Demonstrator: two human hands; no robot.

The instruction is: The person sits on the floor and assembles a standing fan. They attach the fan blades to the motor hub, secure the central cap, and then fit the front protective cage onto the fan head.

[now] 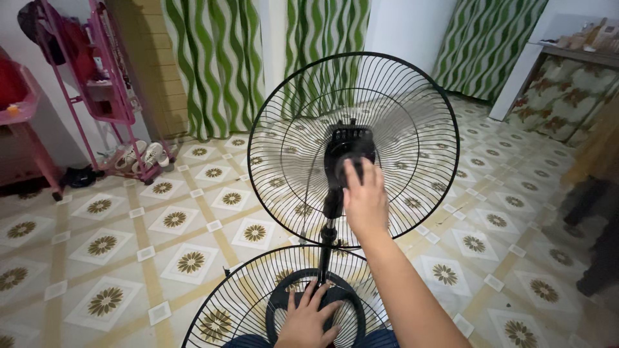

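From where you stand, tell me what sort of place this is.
Probably a room in a home: patterned floor tiles, green wavy curtains, and a pink rack with shoes under it.

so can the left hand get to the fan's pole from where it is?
Probably yes. The left hand lies flat on the hub of the loose front grille, and the pole stands just above its fingertips with nothing between. The right hand is higher, on the motor housing.

1. A room in a home: patterned floor tiles (pixel 174 219) fill the frame.
2. Green wavy curtains (pixel 219 58) hang along the top.
3. A pink rack (pixel 103 84) with shoes (pixel 145 154) stands upper left.
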